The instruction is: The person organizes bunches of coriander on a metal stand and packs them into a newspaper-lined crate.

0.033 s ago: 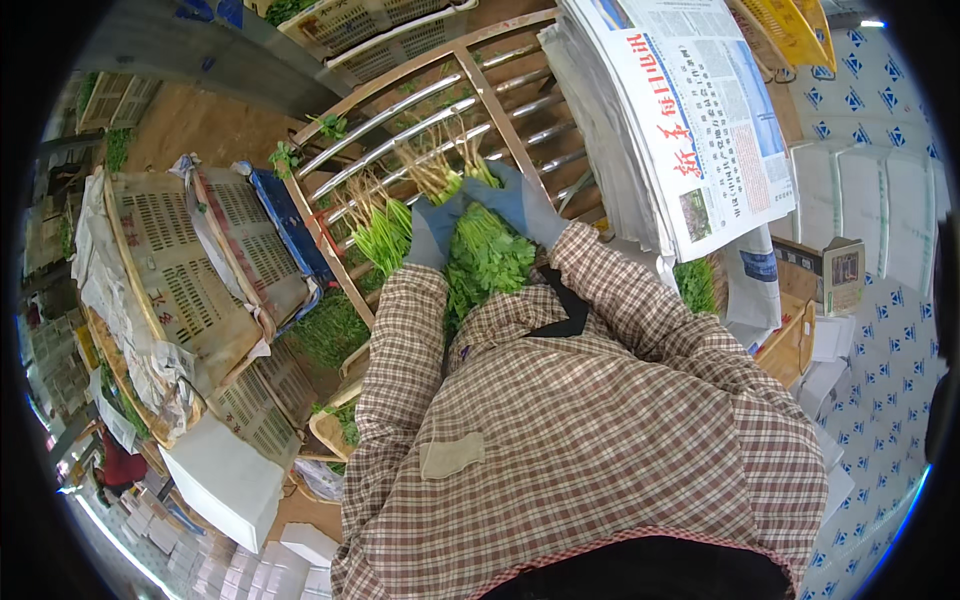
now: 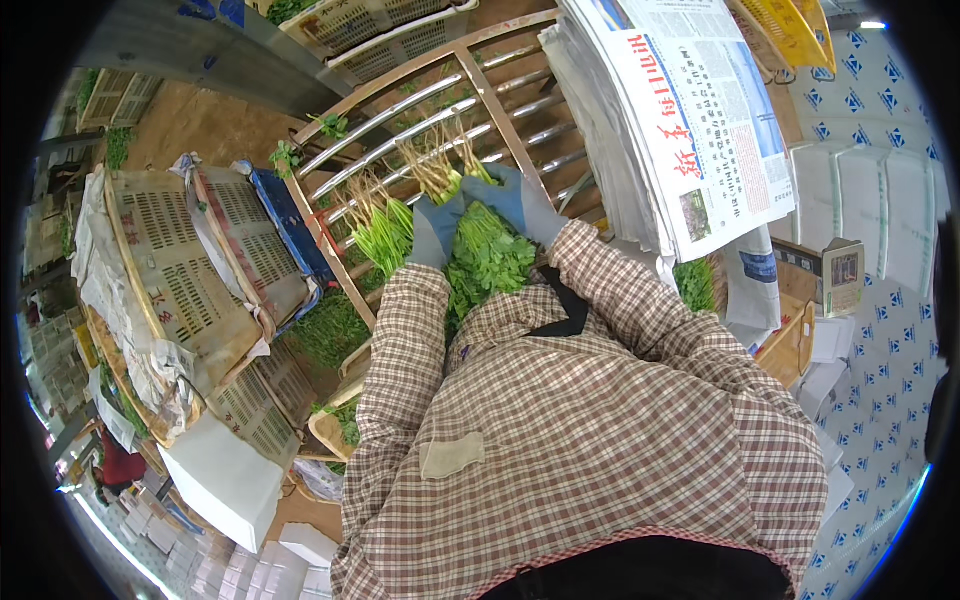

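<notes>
A bunch of leafy greens (image 2: 490, 250), its leaves toward my body and its pale, rooty stem ends (image 2: 432, 172) pointing away, is held over a slatted metal rack. My left hand (image 2: 434, 228), in a blue-grey glove, closes round the bunch's left side. On its right side my right hand (image 2: 522, 205), gloved alike, wraps the stems near the roots. The fingers of both hands are partly hidden by the greens and the gloves. Just left of my left hand lies another clump of green stems (image 2: 381, 236) with roots, its lower part hidden behind my wrist.
The slatted rack (image 2: 512, 130) spans the area ahead. A thick stack of newspapers (image 2: 700, 130) stands at its right. Several plastic crates (image 2: 180, 260) stand at the left, with a white foam box (image 2: 225, 480) below them. A yellow basket (image 2: 790, 30) is at the far right.
</notes>
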Action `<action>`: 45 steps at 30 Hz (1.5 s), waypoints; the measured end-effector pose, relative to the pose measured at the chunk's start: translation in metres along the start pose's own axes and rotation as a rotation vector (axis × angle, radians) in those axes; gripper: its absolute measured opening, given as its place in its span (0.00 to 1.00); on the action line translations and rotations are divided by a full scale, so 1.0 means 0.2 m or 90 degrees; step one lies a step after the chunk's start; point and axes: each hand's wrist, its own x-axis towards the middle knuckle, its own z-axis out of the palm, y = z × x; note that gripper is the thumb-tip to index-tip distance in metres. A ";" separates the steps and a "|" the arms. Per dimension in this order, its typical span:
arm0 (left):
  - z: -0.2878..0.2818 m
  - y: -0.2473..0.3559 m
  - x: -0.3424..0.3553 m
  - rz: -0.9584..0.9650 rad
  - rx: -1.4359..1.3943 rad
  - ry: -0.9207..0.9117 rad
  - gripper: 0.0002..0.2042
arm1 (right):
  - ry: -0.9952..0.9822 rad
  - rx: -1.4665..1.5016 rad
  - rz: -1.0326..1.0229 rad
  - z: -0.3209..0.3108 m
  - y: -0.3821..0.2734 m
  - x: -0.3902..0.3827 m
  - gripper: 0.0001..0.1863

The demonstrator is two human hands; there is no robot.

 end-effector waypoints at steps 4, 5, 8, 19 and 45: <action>-0.06 0.06 -0.09 -0.005 -0.052 -0.078 0.51 | -0.063 0.350 0.130 -0.02 -0.01 0.01 0.19; -0.08 0.10 -0.11 0.004 -0.064 -0.140 0.57 | -0.053 0.344 0.122 -0.03 0.00 0.02 0.18; -0.08 -0.01 -0.04 -0.001 -0.059 -0.061 0.63 | -0.020 0.219 0.089 -0.02 0.00 0.01 0.22; -0.08 -0.15 0.05 0.055 -0.048 -0.176 0.34 | -0.146 0.328 0.161 -0.12 -0.04 0.03 0.25; 0.01 -0.24 0.14 -0.022 -0.208 -0.093 0.53 | -0.030 0.200 0.083 -0.09 0.07 0.06 0.42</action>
